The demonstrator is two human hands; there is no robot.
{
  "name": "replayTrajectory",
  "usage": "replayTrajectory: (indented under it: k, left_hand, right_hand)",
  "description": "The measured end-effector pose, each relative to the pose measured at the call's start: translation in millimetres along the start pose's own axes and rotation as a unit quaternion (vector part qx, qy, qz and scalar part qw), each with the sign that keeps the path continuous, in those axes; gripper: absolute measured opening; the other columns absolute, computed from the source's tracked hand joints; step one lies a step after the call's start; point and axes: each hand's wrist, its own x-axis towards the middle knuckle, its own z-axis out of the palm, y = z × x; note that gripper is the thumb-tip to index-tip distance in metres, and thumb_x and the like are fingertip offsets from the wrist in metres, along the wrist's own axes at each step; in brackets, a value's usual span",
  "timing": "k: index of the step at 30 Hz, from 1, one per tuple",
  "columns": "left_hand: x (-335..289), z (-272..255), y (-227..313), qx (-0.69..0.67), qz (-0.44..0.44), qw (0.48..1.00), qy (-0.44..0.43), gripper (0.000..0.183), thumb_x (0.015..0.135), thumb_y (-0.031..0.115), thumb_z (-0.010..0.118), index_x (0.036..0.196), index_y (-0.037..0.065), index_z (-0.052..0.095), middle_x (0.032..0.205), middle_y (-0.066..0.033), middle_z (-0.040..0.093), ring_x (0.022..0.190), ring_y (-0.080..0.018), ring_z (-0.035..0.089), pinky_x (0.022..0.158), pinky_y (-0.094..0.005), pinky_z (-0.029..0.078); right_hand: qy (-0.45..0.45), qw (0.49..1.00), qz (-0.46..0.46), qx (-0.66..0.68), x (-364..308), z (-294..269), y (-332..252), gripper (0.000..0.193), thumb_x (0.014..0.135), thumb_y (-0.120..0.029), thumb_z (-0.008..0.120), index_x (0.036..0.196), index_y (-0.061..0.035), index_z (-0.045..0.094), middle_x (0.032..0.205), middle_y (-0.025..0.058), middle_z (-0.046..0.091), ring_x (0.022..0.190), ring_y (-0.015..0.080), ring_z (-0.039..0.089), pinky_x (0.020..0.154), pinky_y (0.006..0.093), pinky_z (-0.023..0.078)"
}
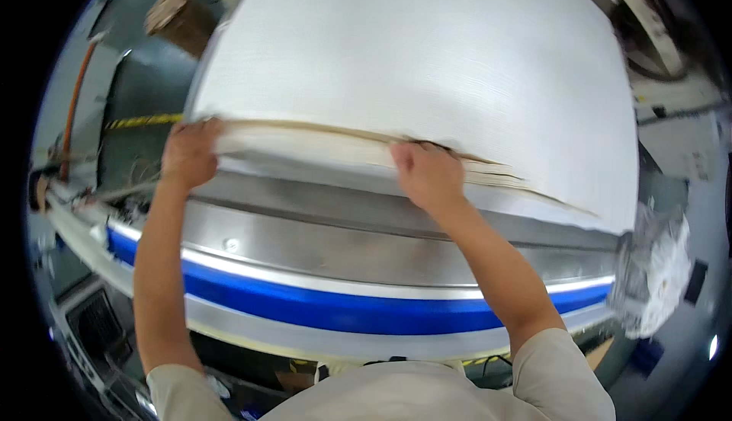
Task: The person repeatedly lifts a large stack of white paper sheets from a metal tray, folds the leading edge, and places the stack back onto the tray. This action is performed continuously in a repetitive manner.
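Note:
A broad white sheet (427, 48) with a fine texture covers most of the surface in front of me. Along its near edge runs a layered stack of thin cream sheets (313, 137), whose layers fan apart toward the right. My left hand (191, 153) is closed around the left end of this stack, a little blurred by motion. Near the stack's middle, my right hand (429, 176) is closed on its edge, knuckles up. A small dark patch shows behind the right knuckles; I cannot tell what it is.
A bare metal ledge (328, 246) and a blue band (328, 307) run along the table's near side. Clear plastic wrapping (656, 276) hangs at the right corner. A brown cylindrical container (181, 21) stands at the far left, near yellow-black floor tape (145, 121).

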Motion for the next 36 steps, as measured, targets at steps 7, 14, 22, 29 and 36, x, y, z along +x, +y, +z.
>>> replayTrajectory:
  k: [7, 14, 22, 29, 36]
  left_hand:
    - [51, 24, 0, 0.179, -0.008, 0.980, -0.083, 0.026, 0.077, 0.012, 0.064, 0.103, 0.012, 0.063, 0.105, -0.0056, 0.063, 0.105, -0.0211, 0.059, 0.090, -0.0418, 0.043]
    - [61, 87, -80, 0.178, -0.070, 0.981, -0.037, 0.027, 0.086, -0.002, 0.053, 0.109, 0.006, 0.064, 0.109, -0.0157, 0.064, 0.098, -0.0315, 0.062, 0.079, -0.0376, 0.053]
    - [65, 100, -64, 0.101, -0.093, 0.990, -0.034, 0.024, 0.093, 0.009, 0.041, 0.107, 0.007, 0.061, 0.106, -0.0129, 0.061, 0.107, -0.0314, 0.054, 0.096, -0.0434, 0.042]
    - [27, 91, -116, 0.134, -0.080, 0.987, -0.035, 0.027, 0.090, 0.004, 0.044, 0.112, 0.009, 0.059, 0.114, -0.0106, 0.059, 0.108, -0.0307, 0.053, 0.098, -0.0429, 0.040]
    - [34, 12, -7, 0.138, -0.144, 0.977, -0.072, 0.037, 0.090, 0.004, 0.043, 0.119, 0.022, 0.059, 0.122, -0.0073, 0.059, 0.115, -0.0244, 0.052, 0.109, -0.0399, 0.032]
  right_hand:
    - [-0.063, 0.953, 0.201, -0.220, -118, -121, 292, 0.063, 0.098, -0.047, 0.031, 0.072, -0.0062, 0.070, 0.077, 0.0151, 0.068, 0.075, 0.0344, 0.064, 0.090, 0.0513, 0.041]
    - [-0.179, 0.887, 0.335, -0.264, -163, -201, 439, 0.072, 0.098, -0.052, 0.020, 0.081, -0.0040, 0.071, 0.088, 0.0180, 0.068, 0.096, 0.0320, 0.062, 0.107, 0.0464, 0.028]
    - [-0.330, 0.841, 0.291, -0.315, -258, -291, 628, 0.029, 0.092, -0.023, 0.043, 0.107, -0.0077, 0.063, 0.110, 0.0125, 0.065, 0.103, 0.0318, 0.061, 0.091, 0.0418, 0.047]
    - [-0.323, 0.787, 0.350, -0.391, -255, -254, 635, 0.030, 0.089, -0.021, 0.051, 0.114, -0.0129, 0.063, 0.113, 0.0090, 0.065, 0.103, 0.0319, 0.062, 0.089, 0.0421, 0.048]
    - [-0.257, 0.843, 0.341, -0.326, -255, -341, 607, 0.036, 0.082, -0.012, 0.055, 0.116, -0.0167, 0.063, 0.110, 0.0117, 0.066, 0.101, 0.0316, 0.062, 0.088, 0.0409, 0.048]
